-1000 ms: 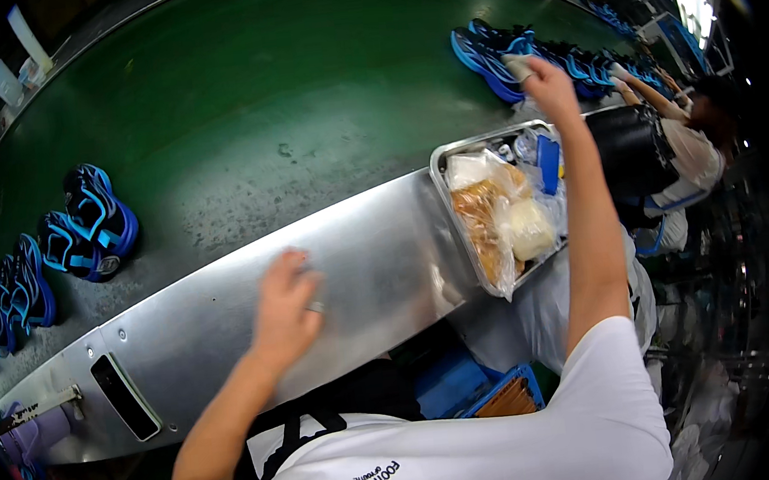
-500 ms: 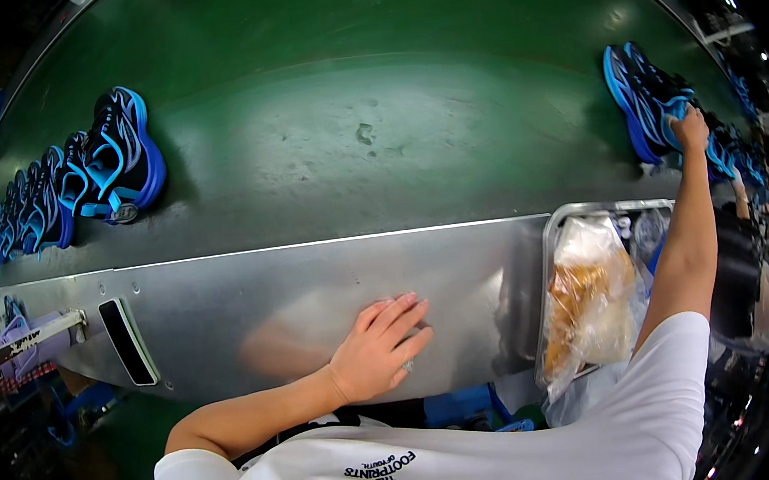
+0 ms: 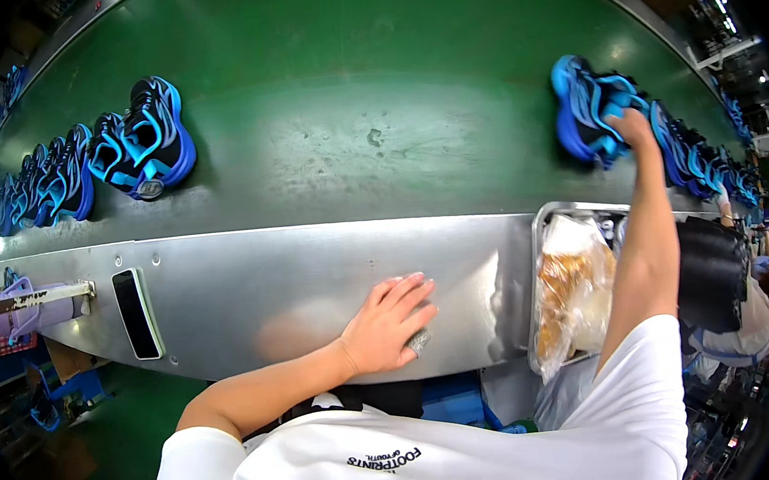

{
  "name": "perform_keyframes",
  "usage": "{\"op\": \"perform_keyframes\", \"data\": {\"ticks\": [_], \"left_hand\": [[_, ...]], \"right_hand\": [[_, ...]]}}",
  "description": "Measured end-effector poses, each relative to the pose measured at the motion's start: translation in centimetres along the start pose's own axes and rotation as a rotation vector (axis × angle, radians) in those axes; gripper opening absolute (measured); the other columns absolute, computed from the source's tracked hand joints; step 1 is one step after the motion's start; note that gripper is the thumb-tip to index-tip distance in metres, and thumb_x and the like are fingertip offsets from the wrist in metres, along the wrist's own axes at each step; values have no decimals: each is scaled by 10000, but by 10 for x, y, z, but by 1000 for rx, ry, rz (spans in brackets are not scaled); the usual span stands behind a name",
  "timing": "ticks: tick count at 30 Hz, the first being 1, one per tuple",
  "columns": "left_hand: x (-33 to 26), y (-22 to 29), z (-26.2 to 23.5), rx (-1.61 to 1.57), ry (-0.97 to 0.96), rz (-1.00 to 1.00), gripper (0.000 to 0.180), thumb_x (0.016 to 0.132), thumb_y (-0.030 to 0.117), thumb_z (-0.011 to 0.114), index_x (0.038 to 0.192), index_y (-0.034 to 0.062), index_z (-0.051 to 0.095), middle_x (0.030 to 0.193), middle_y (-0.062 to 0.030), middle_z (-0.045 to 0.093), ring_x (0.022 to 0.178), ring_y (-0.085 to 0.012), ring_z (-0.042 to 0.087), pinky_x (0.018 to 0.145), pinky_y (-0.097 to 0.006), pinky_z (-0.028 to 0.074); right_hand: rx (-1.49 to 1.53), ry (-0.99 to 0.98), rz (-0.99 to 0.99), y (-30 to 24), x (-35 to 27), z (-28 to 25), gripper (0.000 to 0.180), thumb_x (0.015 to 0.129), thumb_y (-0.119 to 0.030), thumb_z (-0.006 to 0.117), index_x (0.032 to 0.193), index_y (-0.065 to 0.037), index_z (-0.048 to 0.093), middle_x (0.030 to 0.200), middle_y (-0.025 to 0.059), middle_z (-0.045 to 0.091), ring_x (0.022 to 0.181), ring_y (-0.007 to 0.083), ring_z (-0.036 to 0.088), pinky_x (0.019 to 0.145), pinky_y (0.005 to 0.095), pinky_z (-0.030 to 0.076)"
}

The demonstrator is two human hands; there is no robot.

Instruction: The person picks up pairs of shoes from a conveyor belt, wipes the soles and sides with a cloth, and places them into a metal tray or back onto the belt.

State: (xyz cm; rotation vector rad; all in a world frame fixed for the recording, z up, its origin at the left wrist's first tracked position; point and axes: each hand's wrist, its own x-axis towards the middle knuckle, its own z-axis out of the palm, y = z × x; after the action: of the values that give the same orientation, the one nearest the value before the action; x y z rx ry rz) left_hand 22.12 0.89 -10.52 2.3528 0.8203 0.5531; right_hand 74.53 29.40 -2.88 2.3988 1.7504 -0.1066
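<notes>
While the shoes at upper left have slid further left along the green belt (image 3: 342, 87) since a moment ago, the right-side shoe now sits under the reaching hand, so the pickup looks about to happen rather than done.

Left to right: a row of blue and black shoes (image 3: 72, 168) lies at upper left on the belt, packed close, touching each other. Lower left, a black rectangular slot (image 3: 135, 314) is set in the grey metal rail (image 3: 250, 281); no label readable on it. Left hand (image 3: 388, 326) at centre bottom lies flat on the rail, fingers spread and released, with a small grey piece showing under the fingertips, unclear what. Right of it, a metal tray (image 3: 534, 253) holds clear plastic bags (image 3: 574, 286) of pale orange-brown stuff. Right hand (image 3: 630, 126) at upper right has come to the blue shoe (image 3: 580, 110), fingers curled over its heel edge; whether the grasp is closed I cannot tell. More blue shoes trail off to the far right.
</notes>
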Motion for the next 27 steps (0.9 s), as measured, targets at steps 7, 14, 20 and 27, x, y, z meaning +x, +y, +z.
{"op": "perform_keyframes", "data": {"ticks": [7,14,20,27], "left_hand": [[-7,0,-31,-536,405,-225,691,894,302,647,1458,41,343,1509,-195,327,1411,-368,281,1159,-462,216],[-116,-3,-93,-419,636,-391,665,837,123,660,1421,-13,373,1434,-194,410,1315,-335,419,1107,-401,321],[-154,-1,-130,-260,509,-491,665,707,-10,627,1352,30,474,1289,-166,529,1181,-312,522,1026,-390,408],[-130,8,-154,56,219,-283,494,679,-29,710,1134,139,618,1063,-71,615,965,-321,613,803,-393,519]], "right_hand": [[280,42,-458,-247,-189,-51,422,703,-371,687,739,46,631,703,223,600,641,292,601,626,431,489],[386,-368,-800,-361,-444,-10,347,816,-304,683,979,-1,635,976,235,629,853,414,638,760,478,528],[820,-111,-982,-331,-483,-8,394,813,-241,745,1143,-49,646,839,140,634,780,263,641,676,357,516],[492,309,-833,-340,-455,-3,539,712,-95,760,1220,-114,583,1036,135,620,926,307,604,787,379,508]]}}
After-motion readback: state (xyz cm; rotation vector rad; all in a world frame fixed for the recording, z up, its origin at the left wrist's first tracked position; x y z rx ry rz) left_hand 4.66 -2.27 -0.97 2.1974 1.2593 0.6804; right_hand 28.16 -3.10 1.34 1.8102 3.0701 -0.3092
